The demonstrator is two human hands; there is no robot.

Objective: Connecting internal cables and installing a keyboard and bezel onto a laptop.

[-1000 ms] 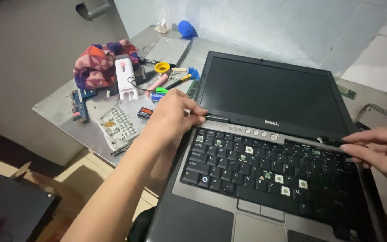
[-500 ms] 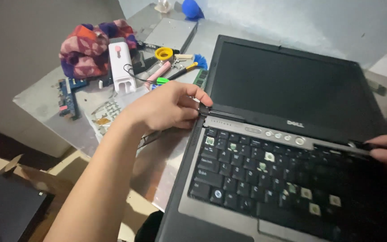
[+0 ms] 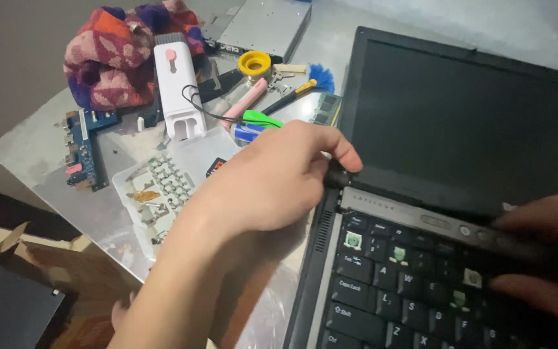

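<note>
While my left hand (image 3: 272,174) pinches the laptop's left hinge cover (image 3: 338,174), the hinge strip (image 3: 421,216) runs rightward above the keyboard (image 3: 414,284) to my right hand (image 3: 544,258), fingers pressed on its far end.

Both hands low, fingers curled

The left hand (image 3: 272,178) reaches across with fingers pinched together; the right hand (image 3: 544,258) is blurred, fingers bent.

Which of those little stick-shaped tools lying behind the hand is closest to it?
The bright green tool: it lies right beside the left hand, nearer than the pink one and the yellow-tipped one.
</note>
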